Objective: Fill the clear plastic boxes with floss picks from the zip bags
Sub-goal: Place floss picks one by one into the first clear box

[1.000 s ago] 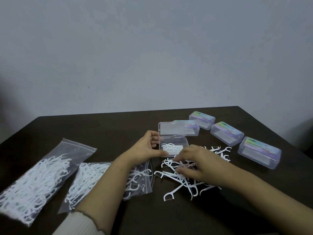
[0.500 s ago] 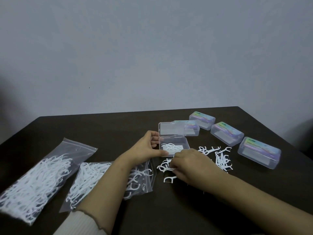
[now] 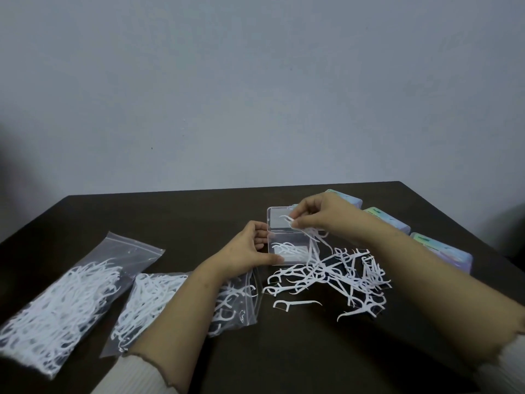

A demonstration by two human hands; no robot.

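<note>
An open clear plastic box (image 3: 301, 240) lies mid-table with its lid flipped back and a few white floss picks inside. My left hand (image 3: 246, 251) grips the box's left side. My right hand (image 3: 318, 213) hovers above the lid and pinches a small bunch of floss picks (image 3: 311, 233) that dangle toward the box. A loose pile of floss picks (image 3: 338, 275) is spread on the table to the right of the box. Two zip bags of picks lie at the left: a full one (image 3: 65, 297) and another (image 3: 159, 302) partly under my left forearm.
Three closed clear boxes with coloured labels stand in a row at the back right: one (image 3: 352, 200) behind my right hand, a second (image 3: 389, 220), a third (image 3: 446, 253). The dark table's (image 3: 284, 359) far edge meets a plain wall.
My right hand gathered picks from the loose pile, then rose up and back over the open box with a bunch pinched in its fingers. My left hand stayed on the box.
</note>
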